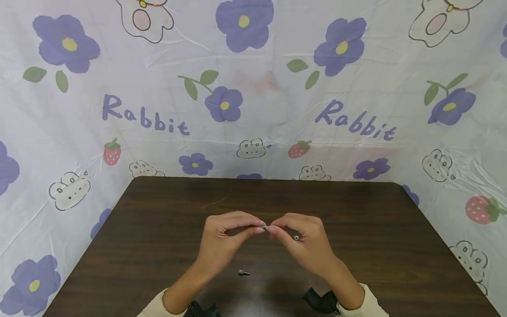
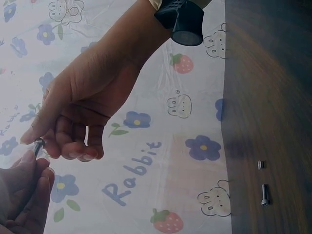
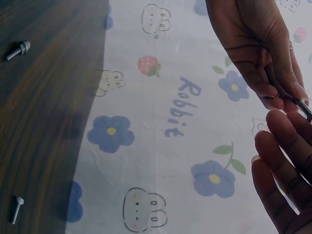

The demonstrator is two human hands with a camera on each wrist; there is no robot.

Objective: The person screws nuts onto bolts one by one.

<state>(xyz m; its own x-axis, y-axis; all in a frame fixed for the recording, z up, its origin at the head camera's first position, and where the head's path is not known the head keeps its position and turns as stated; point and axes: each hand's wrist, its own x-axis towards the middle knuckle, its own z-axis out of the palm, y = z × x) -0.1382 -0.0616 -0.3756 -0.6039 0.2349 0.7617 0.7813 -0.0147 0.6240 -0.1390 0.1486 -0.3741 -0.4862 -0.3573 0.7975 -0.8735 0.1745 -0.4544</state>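
Above the table both hands meet fingertip to fingertip around a small metal bolt (image 1: 264,227). The left hand (image 1: 223,235) pinches its left end between thumb and fingers. From the other side the right hand (image 1: 309,242) pinches it with thumb and forefinger. In the right wrist view the bolt (image 3: 304,107) appears as a short threaded shaft, mostly covered by fingers. The left wrist view shows its metal end (image 2: 39,141) at the right hand's fingertips. Whether a nut is on it I cannot tell.
On the dark wooden table (image 1: 166,246), a loose bolt (image 1: 243,273) lies below the hands. Another small metal fastener (image 1: 296,237) shows beside the right thumb. Behind the table hangs a cloth (image 1: 273,119) printed with flowers and rabbits. Both wrists wear black cameras.
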